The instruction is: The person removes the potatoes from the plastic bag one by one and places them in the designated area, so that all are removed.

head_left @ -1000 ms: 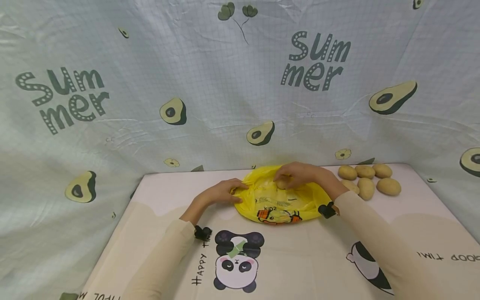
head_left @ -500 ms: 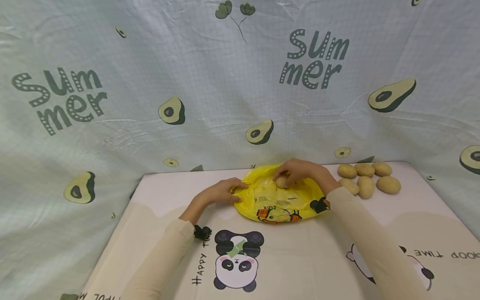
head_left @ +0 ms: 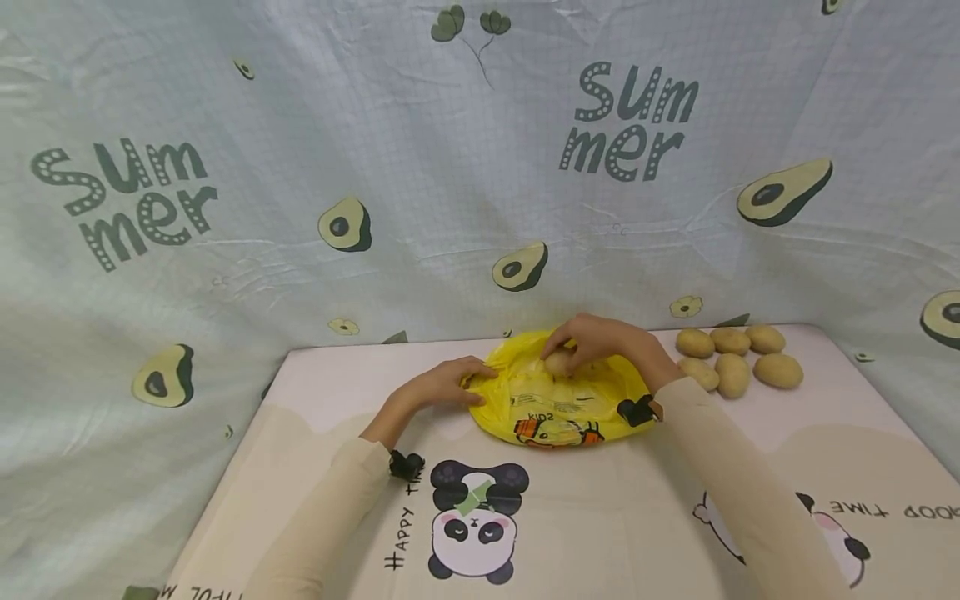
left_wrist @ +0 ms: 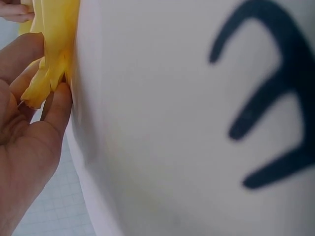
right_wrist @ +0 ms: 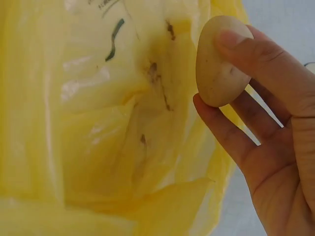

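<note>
A yellow plastic bag (head_left: pixel 491 421) with a printed cartoon figure lies spread on the table, its mouth open. At its left edge, my left hand (head_left: pixel 438 385) grips gathered plastic; the left wrist view shows thumb and fingers on either side of the yellow bag (left_wrist: pixel 58 39). Over the bag's mouth, my right hand (head_left: pixel 600 342) holds a potato (head_left: pixel 557 362). The right wrist view shows the potato (right_wrist: pixel 221 73) pinched between thumb and fingertips, beside the crumpled yellow film (right_wrist: pixel 98 152) of the bag.
Several potatoes (head_left: pixel 732 375) lie in two rows to the right of the bag, near the table's back edge. A cloth (head_left: pixel 420 283) printed with avocados hangs behind. The table cover (head_left: pixel 600 517) carries panda prints in front of the bag.
My right hand has shifted slightly left and back over the bag, with its forearm following; more of the potato shows now. My left hand has stayed at the bag's edge.
</note>
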The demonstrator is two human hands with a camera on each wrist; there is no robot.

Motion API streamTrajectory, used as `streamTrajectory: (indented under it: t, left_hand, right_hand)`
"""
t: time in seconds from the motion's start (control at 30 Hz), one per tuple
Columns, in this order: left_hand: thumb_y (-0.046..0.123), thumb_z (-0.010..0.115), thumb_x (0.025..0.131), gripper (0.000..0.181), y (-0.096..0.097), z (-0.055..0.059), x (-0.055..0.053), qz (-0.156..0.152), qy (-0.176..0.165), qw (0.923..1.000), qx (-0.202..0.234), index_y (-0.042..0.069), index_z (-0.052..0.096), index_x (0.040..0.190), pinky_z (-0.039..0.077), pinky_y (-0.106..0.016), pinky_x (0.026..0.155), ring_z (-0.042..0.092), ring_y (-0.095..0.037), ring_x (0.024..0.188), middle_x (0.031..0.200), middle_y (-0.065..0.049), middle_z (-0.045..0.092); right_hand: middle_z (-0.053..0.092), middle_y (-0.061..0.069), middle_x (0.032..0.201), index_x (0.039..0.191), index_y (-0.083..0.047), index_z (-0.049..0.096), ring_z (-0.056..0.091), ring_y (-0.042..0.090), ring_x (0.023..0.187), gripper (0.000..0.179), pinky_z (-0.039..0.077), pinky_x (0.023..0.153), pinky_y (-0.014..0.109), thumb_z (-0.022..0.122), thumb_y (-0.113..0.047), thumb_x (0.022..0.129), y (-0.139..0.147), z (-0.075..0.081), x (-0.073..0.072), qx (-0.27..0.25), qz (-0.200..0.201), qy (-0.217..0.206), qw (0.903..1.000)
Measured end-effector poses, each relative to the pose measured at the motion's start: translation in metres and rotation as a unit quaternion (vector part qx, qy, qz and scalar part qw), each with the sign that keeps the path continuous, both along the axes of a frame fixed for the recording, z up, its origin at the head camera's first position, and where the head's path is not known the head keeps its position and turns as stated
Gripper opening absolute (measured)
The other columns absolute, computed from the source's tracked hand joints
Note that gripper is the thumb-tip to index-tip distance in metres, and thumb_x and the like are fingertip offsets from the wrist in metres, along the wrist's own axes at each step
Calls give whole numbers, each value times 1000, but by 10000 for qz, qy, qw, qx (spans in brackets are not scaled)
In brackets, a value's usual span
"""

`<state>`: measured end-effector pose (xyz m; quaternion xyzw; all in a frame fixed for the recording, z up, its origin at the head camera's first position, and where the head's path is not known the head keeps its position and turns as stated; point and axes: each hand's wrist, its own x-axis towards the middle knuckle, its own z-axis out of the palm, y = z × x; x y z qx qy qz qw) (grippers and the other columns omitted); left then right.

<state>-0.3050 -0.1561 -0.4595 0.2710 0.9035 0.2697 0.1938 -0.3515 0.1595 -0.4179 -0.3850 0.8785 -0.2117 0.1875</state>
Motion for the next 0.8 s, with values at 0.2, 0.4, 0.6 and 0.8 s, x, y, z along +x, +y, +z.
streamTrajectory:
  t: [0.2, 0.4, 0.6, 0.8]
  left_hand:
    - [19, 72, 95, 47, 0, 0, 2, 144, -86, 9999, 23, 15, 62, 141, 33, -48, 120, 44, -28, 141, 149, -6, 53]
    - [19, 72, 95, 46, 0, 0, 1, 124, -49, 9999, 51, 15, 63, 140, 34, -49, 119, 45, -29, 140, 148, -6, 53]
    - [19, 72, 95, 47, 2, 0, -1, 87, -70, 9999, 8, 16, 62, 141, 32, -48, 120, 44, -28, 141, 149, -6, 53]
    - [19, 72, 95, 46, 2, -1, -1, 79, -48, 9999, 51, 15, 62, 140, 33, -48, 120, 45, -28, 140, 148, -6, 53]
  right_hand:
    - [69, 6, 130, 127, -10, 72, 63, 25, 121, 39, 54, 101, 41, 78, -12, 89, 5, 8, 3, -148, 182, -39, 9997]
    - [69, 6, 130, 128, -10, 72, 64, 25, 120, 39, 54, 101, 42, 78, -15, 90, 12, 8, 5, -233, 196, -10, 9995]
    - [69, 5, 129, 128, -11, 72, 64, 23, 118, 39, 55, 99, 40, 78, -12, 89, 16, 11, 9, -290, 125, -72, 9995]
    - [71, 4, 127, 127, -11, 72, 65, 21, 113, 39, 56, 97, 40, 79, -13, 89, 20, 14, 11, -411, 193, -12, 9990]
